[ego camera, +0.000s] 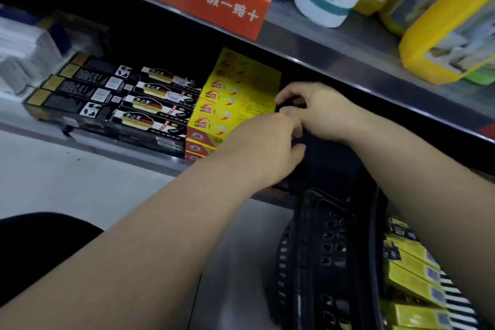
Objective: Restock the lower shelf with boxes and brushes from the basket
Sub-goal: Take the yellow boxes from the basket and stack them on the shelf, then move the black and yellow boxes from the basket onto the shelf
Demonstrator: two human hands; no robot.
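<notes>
Lower shelf [150, 161]: grey metal, shadowed beneath the upper shelf [334, 43], pale floor [67, 182] at 8 o'clock. Black boxes [112, 99] lie in four visible rows at 10 o'clock; yellow boxes [230, 104] are stacked just beside them, several layers, exact count unclear. Dark open room remains at 3 o'clock of the yellow stack, where both my hands work. My left hand [267, 150] has its fingers curled at the stack's edge; I cannot tell what its grip holds. My right hand [318, 110] pinches something small and dark, unidentified. Basket [321, 249], black, sits at 5 o'clock against the shelf front, with yellow-green boxes [412, 270] inside, at least four.
</notes>
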